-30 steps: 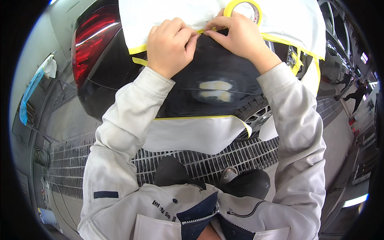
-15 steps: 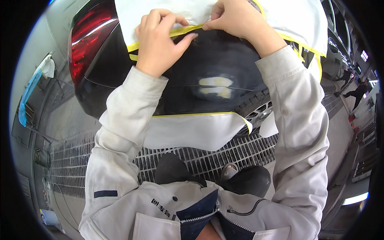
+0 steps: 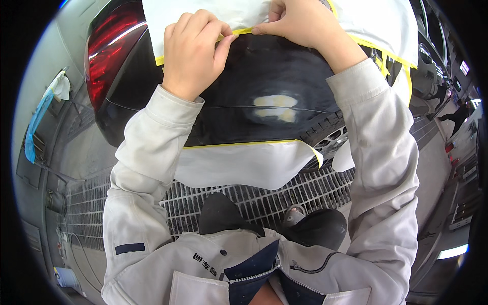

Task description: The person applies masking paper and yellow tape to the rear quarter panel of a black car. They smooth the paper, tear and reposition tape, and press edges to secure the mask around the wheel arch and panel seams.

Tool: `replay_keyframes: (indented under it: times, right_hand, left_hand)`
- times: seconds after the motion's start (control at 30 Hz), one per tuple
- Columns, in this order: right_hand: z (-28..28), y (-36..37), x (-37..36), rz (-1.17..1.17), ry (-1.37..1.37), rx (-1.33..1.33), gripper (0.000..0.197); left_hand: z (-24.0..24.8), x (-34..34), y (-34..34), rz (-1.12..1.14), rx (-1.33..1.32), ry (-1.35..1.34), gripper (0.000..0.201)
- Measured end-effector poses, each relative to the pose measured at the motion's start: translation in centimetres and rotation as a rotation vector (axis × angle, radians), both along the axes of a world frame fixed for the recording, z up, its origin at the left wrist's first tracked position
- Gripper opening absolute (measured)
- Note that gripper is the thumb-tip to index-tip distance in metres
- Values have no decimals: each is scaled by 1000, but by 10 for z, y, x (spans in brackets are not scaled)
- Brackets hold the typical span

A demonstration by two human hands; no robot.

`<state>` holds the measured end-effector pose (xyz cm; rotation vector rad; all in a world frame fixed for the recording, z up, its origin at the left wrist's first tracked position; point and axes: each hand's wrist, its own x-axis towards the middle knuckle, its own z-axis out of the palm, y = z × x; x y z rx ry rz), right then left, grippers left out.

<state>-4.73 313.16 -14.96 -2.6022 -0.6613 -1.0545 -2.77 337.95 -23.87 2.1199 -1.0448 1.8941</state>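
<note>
I have the left hand (image 3: 190, 58) narrowed to a pinch, thumb and fingertips meeting on the yellow tape (image 3: 243, 31) along the edge of the upper white sheet (image 3: 378, 28). The right hand (image 3: 312, 33) is just beside it: its thumb tip touches the same tape and its fingers curl above, over the sheet, but I can't tell whether they close on anything. A yellow tape roll (image 3: 333, 7) shows partly behind that hand.

Below the hands lies the bare black body panel (image 3: 277, 71), with a pale sanded patch (image 3: 275, 108) across its crease. Under it, the lower white sheet (image 3: 236, 168) already hangs from its own taped edge, so I judge that side mostly done; its right corner curls free.

What seems left is up top: the stretch of tape between and under the hands, not yet plainly flat, and the loose yellow strips (image 3: 382, 63) at the right. The red tail light (image 3: 113, 46) is partly uncovered, and the wheel (image 3: 335, 140) shows past the lower sheet's corner.
</note>
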Motion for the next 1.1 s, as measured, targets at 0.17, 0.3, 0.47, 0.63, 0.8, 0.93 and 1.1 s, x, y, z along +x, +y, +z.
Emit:
replay_keyframes:
  times: [0.17,0.3,0.47,0.63,0.8,0.93,1.1]
  right_hand:
    - [-1,-5,0,17,29,29,41]
    - [-3,-9,-1,65,6,35,38]
    - [-10,-2,-1,42,-67,44,43]
    - [-11,-4,-5,36,-72,11,58]
    - [-21,6,2,-47,-219,-63,68]
    - [-20,16,4,-105,-230,-10,71]
    - [7,12,-1,-153,0,-147,68]
  left_hand:
    - [4,-12,-5,58,74,46,15]
    - [-7,-6,-4,38,-25,121,14]
    - [-17,11,-1,-97,-223,149,21]
    - [-19,11,-4,29,-343,243,26]
    - [-14,5,-5,34,-363,302,24]
    - [-15,7,-5,-2,-344,286,21]
    - [-20,11,-3,-32,-283,208,20]
